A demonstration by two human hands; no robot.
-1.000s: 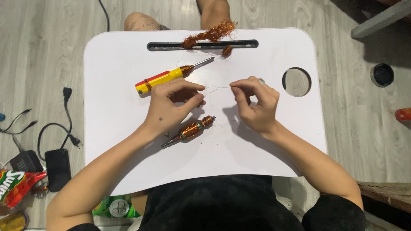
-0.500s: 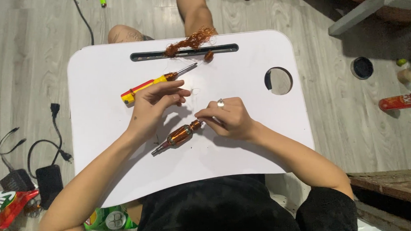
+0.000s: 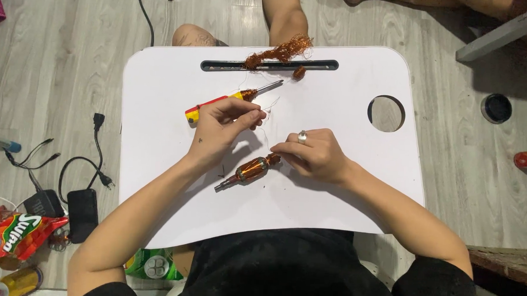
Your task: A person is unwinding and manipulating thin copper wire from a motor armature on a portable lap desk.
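Note:
A small motor armature [image 3: 248,171] wound with copper wire lies on the white lap table [image 3: 157,179]. My right hand [image 3: 310,155], with a ring on one finger, pinches the armature's upper end. My left hand [image 3: 223,128] is raised a little above and to the left, fingertips pinched on a thin strand of copper wire [image 3: 266,126] that runs down toward the armature. Just behind my left hand lies a yellow and red screwdriver [image 3: 230,99].
A tangle of stripped copper wire [image 3: 278,51] sits on the table's slot at the far edge, with a small wire ball [image 3: 299,72] beside it. A round hole [image 3: 386,114] is at the table's right. Cables, a power adapter [image 3: 83,213] and snack bags [image 3: 15,234] lie on the floor at left.
My right hand came down from the taut wire onto the armature's end. My left hand stayed pinched on the strand, which now hangs slack. The camera view shifted.

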